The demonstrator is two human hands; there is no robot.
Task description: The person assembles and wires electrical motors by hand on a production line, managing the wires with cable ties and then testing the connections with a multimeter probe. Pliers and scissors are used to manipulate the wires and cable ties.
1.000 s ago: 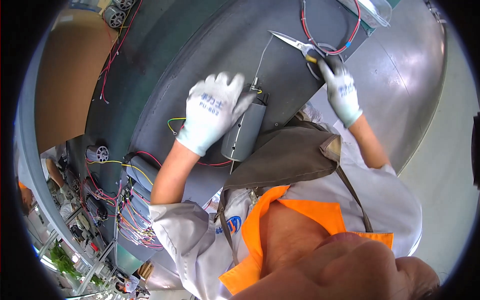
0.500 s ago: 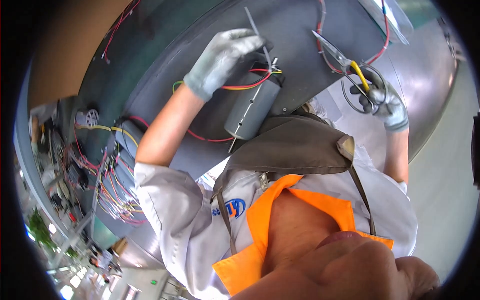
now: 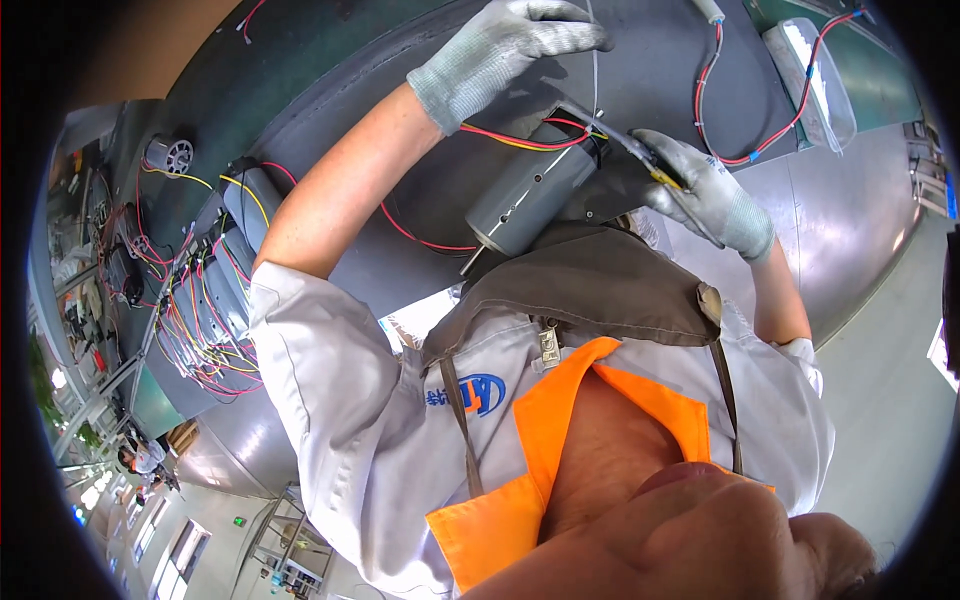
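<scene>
the dark grey table [image 3: 400, 130] curves across the upper part of the view, and on it, just above the person's brown apron, lies the grey cylindrical motor [image 3: 530, 195] with red and yellow wires [image 3: 520, 140] running from its upper end. the left hand [image 3: 500, 50], gloved in grey, has its grip clenched on a thin white cable tie [image 3: 594, 60] standing up from those wires. the right hand [image 3: 710, 195], also gloved, has its grip grasping the small yellow-handled cutters [image 3: 645, 165], their tip at the motor's wired end.

Left hand [image 3: 505, 48] curled; right hand [image 3: 706, 190] seemingly gripping.
</scene>
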